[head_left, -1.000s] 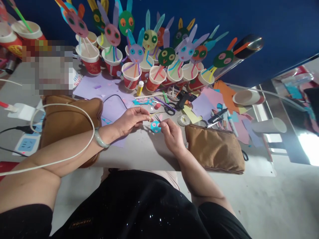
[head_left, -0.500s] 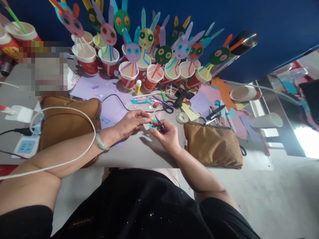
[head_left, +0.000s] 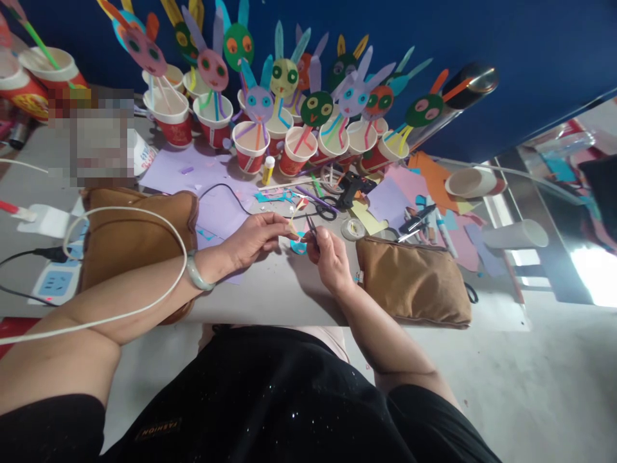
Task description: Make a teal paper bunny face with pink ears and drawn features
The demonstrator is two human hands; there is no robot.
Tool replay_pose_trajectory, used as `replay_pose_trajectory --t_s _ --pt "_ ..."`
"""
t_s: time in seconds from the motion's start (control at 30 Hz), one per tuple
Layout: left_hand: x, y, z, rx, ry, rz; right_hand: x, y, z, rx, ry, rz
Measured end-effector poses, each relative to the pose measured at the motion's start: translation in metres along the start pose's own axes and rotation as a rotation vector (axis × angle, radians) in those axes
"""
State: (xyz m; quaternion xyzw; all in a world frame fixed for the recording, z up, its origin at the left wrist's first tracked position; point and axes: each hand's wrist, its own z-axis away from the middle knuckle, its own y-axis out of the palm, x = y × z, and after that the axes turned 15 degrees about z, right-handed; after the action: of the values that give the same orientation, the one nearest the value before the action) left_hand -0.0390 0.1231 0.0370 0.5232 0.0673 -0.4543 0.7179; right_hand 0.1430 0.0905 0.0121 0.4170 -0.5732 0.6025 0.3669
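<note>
My left hand (head_left: 258, 238) is closed, with thumb and forefinger pinching a thin pale-yellow strip (head_left: 292, 222) that sticks up from the fingertips. Just to its right, my right hand (head_left: 330, 257) is closed around small dark scissors (head_left: 311, 224); their points face up and away, and the handles are mostly hidden by my fingers. Between the two hands shows a round turquoise piece (head_left: 299, 244), partly covered by fingertips; whether a hand touches it I cannot tell. The fingertips of both hands are close together above the table's front part.
Several red-and-white paper cups (head_left: 248, 148) holding paper rabbit heads on straws line the back. Ahead lie a glue stick (head_left: 268, 170), a black glue gun (head_left: 355, 188), a tape roll (head_left: 353, 229) and paper scraps. Brown pouches (head_left: 414, 280) flank my hands; a white cable (head_left: 120, 209) loops over my left arm.
My right hand has turned, and the scissors now point more upright. The pale-yellow strip stands out more clearly from my left fingertips. The round turquoise piece is more exposed.
</note>
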Motion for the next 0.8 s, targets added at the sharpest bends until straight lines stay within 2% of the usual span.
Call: replay_pose_trajectory --t_s 0.2,0.4,0.57,0.8 --pt "-0.0004 0.0035 0.0024 -0.027 -0.013 0.049 -0.0011 0.0059 0.0007 0.123 0.058 0.003" --pt "0.0033 0.0009 0.0018 0.011 0.004 0.056 -0.0054 0.0097 0.0034 0.154 0.072 0.0" --pt "0.003 -0.0008 0.0014 -0.009 0.043 0.042 -0.0002 0.0075 0.0023 0.132 0.125 -0.033" --pt "0.0057 -0.003 0.0006 0.02 0.065 0.014 0.0025 0.0077 0.0008 0.183 0.135 -0.075"
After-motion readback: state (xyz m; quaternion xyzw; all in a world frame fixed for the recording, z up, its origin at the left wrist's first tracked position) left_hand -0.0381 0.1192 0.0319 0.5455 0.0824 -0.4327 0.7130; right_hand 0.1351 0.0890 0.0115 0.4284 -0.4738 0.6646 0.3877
